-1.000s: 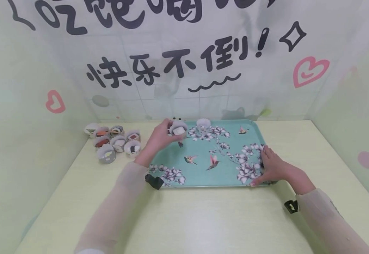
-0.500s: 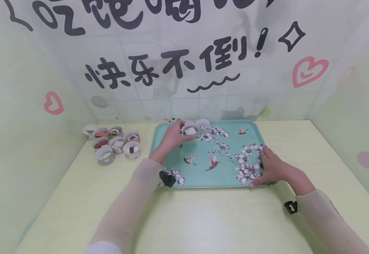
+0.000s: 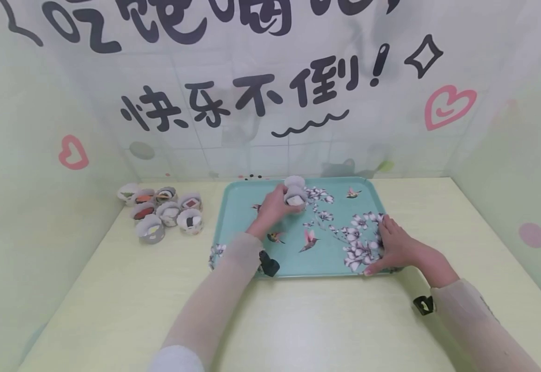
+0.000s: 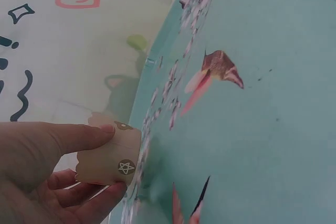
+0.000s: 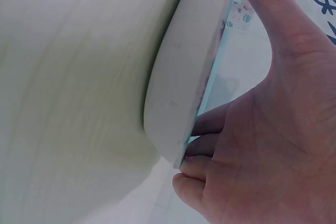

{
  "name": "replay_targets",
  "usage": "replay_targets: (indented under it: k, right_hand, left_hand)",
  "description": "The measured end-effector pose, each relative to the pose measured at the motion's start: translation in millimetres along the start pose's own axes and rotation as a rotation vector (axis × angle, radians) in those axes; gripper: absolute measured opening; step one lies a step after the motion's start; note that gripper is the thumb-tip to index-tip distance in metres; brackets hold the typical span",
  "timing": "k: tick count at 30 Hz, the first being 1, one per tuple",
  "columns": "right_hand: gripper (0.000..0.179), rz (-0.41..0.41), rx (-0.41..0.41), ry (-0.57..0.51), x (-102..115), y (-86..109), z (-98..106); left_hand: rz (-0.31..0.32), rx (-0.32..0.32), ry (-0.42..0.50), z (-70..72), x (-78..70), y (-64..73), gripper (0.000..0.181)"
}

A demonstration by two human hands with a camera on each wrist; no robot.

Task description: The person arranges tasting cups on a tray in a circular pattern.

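Observation:
In the head view my left hand (image 3: 274, 207) holds a small scalloped paper baking cup (image 3: 295, 200) with a white piece inside, over the back of a teal tray (image 3: 298, 262) printed with flowers and birds. Thumb and fingers pinch the cup's sides in the left wrist view, where a star print (image 4: 126, 167) shows on it. Right behind it is another paper cup (image 3: 294, 181); whether they touch I cannot tell. My right hand (image 3: 401, 248) grips the tray's near right corner, and in the right wrist view its fingers (image 5: 202, 145) hook over the rim.
On the table left of the tray stands a cluster of several paper cups (image 3: 168, 213) holding sushi-like pieces. A lettered, semi-transparent sheet (image 3: 233, 155) rises behind the tray, with pale walls at both sides.
My left hand has carried the cup to the right, from the tray's left part to just in front of the other cup. The right hand stays at the tray's corner.

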State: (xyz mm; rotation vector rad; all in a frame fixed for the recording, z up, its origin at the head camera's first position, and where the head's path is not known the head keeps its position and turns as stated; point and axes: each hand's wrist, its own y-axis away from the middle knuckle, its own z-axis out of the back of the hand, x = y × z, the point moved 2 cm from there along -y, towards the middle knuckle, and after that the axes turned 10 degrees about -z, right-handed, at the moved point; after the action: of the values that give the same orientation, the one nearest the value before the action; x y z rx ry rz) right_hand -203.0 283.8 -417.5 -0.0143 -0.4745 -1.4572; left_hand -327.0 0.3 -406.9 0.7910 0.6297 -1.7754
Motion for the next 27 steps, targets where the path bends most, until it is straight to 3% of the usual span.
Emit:
replay_targets:
  k: [10,20,27]
  right_hand:
    - [0.140,-0.012,0.012,0.001,1.8,-1.2,-0.6]
    - [0.141,-0.025,0.016,-0.003,0.1,-0.7,-0.8]
    - [0.140,-0.023,0.008,-0.005,0.8,-0.1,-0.1]
  left_hand:
    - [0.030,-0.027,0.049,-25.3,-0.1,-5.6,0.061]
    - [0.028,-0.107,0.066,-38.8,-5.3,-14.2,0.057]
    - [0.039,-0.162,0.083,-40.8,-5.8,-18.5,0.049]
